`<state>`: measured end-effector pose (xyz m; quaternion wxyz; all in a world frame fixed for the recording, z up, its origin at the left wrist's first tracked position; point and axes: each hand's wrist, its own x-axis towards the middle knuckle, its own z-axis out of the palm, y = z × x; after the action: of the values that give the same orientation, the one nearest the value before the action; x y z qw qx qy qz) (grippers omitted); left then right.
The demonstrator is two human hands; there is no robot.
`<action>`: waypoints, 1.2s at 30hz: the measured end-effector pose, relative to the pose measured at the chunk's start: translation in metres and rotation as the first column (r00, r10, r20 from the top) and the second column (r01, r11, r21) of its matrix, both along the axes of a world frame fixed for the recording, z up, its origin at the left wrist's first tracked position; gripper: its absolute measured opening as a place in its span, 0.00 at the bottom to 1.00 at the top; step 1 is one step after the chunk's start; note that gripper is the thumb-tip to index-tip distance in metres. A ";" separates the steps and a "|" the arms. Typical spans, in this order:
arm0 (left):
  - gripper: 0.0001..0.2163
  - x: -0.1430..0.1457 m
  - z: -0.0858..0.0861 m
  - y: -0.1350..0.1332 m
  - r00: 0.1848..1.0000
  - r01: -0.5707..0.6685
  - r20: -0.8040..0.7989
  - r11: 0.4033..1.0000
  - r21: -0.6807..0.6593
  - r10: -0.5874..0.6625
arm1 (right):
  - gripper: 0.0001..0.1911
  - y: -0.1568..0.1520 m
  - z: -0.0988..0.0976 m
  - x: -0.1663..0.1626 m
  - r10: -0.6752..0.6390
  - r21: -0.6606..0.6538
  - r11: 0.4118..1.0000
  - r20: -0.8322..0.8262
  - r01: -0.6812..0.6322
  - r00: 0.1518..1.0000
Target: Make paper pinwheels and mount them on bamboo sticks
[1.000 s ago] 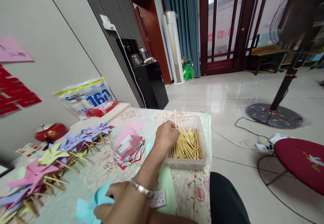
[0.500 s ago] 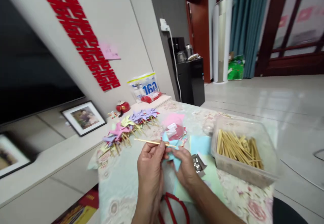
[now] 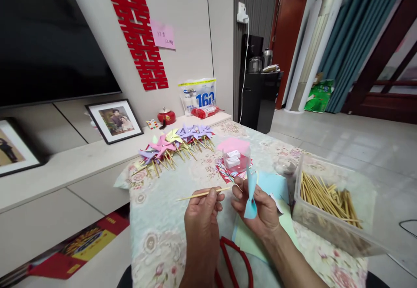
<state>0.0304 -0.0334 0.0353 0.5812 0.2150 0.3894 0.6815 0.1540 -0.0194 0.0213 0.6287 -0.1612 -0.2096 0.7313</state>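
Above the surface (image 3: 166, 218), fingers of the left hand (image 3: 202, 214) pinch a wooden stick (image 3: 199, 195), its long axis running crosswise toward the blue paper pinwheel (image 3: 251, 192), which the right hand (image 3: 265, 214) grips upright near the stick's tip.

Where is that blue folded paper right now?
In the head view, the blue folded paper is right of centre, held in the right hand, between the stick in the left hand and the clear tub of sticks.

Home living room, television (image 3: 52, 40), framed photos (image 3: 115, 120)
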 end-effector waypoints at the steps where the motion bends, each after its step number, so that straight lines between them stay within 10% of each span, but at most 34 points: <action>1: 0.15 0.001 -0.002 -0.001 1.000 0.013 -0.007 1.000 0.006 -0.013 | 0.11 0.000 -0.001 0.000 0.007 0.007 1.000 0.021 -0.008 1.000; 9: 0.13 0.008 -0.007 -0.005 0.992 0.059 -0.117 0.998 0.031 -0.055 | 0.10 0.000 -0.009 0.001 0.034 0.026 0.999 0.034 -0.035 0.999; 13: 0.19 0.001 -0.010 -0.003 0.924 -0.215 -0.328 0.976 -0.020 0.197 | 0.12 0.003 -0.008 0.002 0.031 0.060 0.998 0.033 -0.032 0.999; 16: 0.22 -0.007 -0.013 -0.003 0.597 -0.412 -0.625 0.861 0.300 0.503 | 0.12 0.005 -0.007 0.003 0.032 0.069 0.997 0.052 -0.036 0.998; 20: 0.18 -0.009 -0.016 -0.005 0.032 -0.061 -0.764 0.765 0.642 0.644 | 0.09 0.006 -0.005 0.006 0.033 0.111 0.993 0.062 -0.040 0.998; 24: 0.15 -0.002 -0.020 -0.006 -0.254 -0.047 -0.694 0.708 0.704 0.673 | 0.08 0.006 -0.003 0.009 0.015 0.136 0.990 0.065 -0.024 0.998; 28: 0.11 -0.001 -0.026 -0.004 -0.243 0.063 -0.663 0.694 0.718 0.708 | 0.10 0.007 -0.006 0.007 0.050 0.135 0.989 0.108 -0.065 0.993; 36: 0.07 -0.009 -0.030 -0.002 0.055 0.279 -0.773 0.733 0.620 0.633 | 0.09 0.002 -0.005 0.005 0.088 0.111 0.989 0.128 -0.102 0.988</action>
<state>0.0217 -0.0353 0.0056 -0.0551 0.7403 0.4405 0.5048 0.1590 -0.0171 0.0162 0.5875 -0.1585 -0.2978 0.7356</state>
